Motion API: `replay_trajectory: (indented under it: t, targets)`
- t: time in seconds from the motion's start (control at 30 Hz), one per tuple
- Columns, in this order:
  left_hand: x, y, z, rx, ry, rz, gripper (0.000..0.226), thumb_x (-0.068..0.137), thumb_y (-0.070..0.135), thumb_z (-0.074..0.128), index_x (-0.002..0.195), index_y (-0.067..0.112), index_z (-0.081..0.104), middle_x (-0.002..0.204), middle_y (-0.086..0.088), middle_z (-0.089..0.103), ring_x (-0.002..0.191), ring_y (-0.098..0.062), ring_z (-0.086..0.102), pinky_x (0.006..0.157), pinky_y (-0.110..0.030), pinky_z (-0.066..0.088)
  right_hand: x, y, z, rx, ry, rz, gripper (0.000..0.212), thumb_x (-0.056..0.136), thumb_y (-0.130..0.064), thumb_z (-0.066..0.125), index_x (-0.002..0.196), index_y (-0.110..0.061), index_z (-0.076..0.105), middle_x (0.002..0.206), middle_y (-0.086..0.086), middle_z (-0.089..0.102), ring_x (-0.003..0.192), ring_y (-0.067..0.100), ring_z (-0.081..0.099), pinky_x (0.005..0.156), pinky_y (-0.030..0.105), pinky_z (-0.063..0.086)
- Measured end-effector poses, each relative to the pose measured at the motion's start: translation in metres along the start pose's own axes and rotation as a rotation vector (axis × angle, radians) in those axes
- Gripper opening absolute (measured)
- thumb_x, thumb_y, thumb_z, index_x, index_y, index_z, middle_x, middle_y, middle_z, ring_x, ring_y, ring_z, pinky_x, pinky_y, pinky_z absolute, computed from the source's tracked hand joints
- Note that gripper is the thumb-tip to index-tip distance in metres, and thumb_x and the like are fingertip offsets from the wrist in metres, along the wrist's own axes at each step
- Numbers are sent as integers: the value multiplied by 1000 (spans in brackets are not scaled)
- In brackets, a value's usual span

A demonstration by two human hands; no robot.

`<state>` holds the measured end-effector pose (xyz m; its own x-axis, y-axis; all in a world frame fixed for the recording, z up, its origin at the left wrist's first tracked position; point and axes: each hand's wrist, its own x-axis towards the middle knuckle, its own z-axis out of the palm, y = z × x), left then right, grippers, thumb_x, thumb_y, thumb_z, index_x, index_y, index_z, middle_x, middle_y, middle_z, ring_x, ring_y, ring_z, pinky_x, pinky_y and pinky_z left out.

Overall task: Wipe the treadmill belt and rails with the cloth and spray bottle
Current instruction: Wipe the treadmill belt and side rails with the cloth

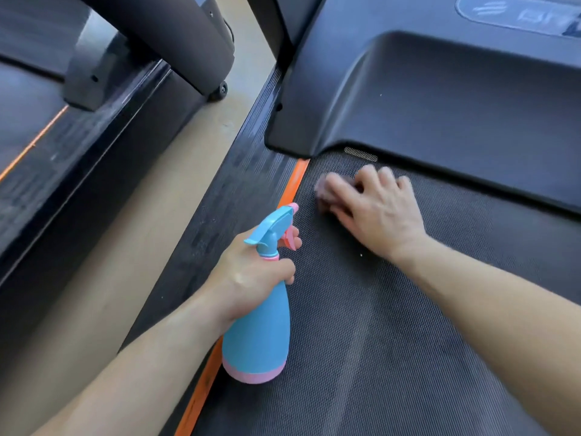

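Your left grip (251,278) is closed around the neck of the spray bottle (261,335), with the fingers wrapped just below the blue head and one finger lying at the pink trigger (287,239). The bottle is blue with a pink base. It is held almost upright above the left edge of the belt (393,341), and its nozzle points forward, away from you. Its base hangs over the orange stripe (201,391) that runs between the belt and the left rail (226,215).

Your right grip (377,212) lies on the belt close to the front, just before the black motor cover (440,99). Its fingers are bent over the cloth (322,191) and press it down on the belt surface. The cloth is small and mostly hidden under the fingers. Only a blurred, pinkish part shows at the fingertips, near the orange stripe, so you cannot tell its shape.

On the belt some pale streaks run along its length, below your right forearm. To the left, across a strip of beige floor (151,231), stands a second treadmill (94,146).
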<state>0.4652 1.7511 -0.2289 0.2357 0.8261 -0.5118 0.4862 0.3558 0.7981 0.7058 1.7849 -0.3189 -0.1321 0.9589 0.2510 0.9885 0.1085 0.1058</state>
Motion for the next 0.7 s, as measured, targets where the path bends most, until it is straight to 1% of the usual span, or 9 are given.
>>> replay_trajectory:
  t: [0.07,0.13,0.3,0.37,0.4,0.47,0.57,0.63,0.7]
  targets:
    - [2,-2,-1,6,4,8,62,77,-4,71,115,45,72,109,21,74,103,-5,65,75,-5,46,33,0,5,7,-39,252,44,95,-57,49,131,-32,53,113,10,54,97,35,51,75,46,39]
    - [3,-1,-4,-23,21,-13,61,78,-6,70,115,42,73,109,20,74,105,-7,66,76,-7,48,30,-15,3,36,-47,361,44,96,-57,48,130,-29,53,114,9,55,98,35,51,78,47,38]
    - [3,3,-5,-34,47,-83,50,78,-4,70,109,36,76,108,17,76,96,-15,69,79,-21,51,-69,-41,-17,100,8,5,47,97,-56,50,133,-25,56,107,8,56,89,33,52,74,47,38]
    - [1,5,-2,-27,48,-86,54,78,-3,70,111,39,76,106,19,76,95,-13,68,81,-24,51,-56,-21,-14,76,-6,-118,48,98,-58,47,134,-27,55,105,9,54,88,33,51,72,46,40]
    - [0,5,-1,-17,48,-81,55,78,-3,70,112,40,75,107,21,76,97,-11,68,81,-22,50,-39,-14,-10,52,-10,-115,47,97,-58,47,133,-29,55,105,9,54,89,33,51,71,46,40]
    - [-1,3,0,-5,47,-64,51,78,-2,70,110,38,75,107,23,75,97,-5,67,78,-17,49,2,-7,0,42,-26,79,45,95,-59,49,130,-31,54,109,10,53,94,34,52,73,46,41]
    - [-3,1,-5,-19,41,-52,52,79,-3,70,111,38,75,107,22,75,82,7,64,68,-9,48,34,-12,6,43,-54,349,44,96,-58,47,127,-28,53,114,11,53,98,35,52,78,47,40]
    - [-4,1,-7,-48,40,-61,56,77,-3,71,115,39,74,110,19,75,92,0,67,70,-9,50,12,-30,0,46,-32,310,45,96,-57,47,126,-24,53,112,12,54,95,35,53,77,47,38]
    - [-5,3,-7,-35,47,-78,52,73,2,73,110,39,75,108,20,76,99,-11,69,80,-21,53,-33,-48,-13,78,4,147,46,95,-55,49,126,-23,54,108,11,54,91,34,53,74,47,37]
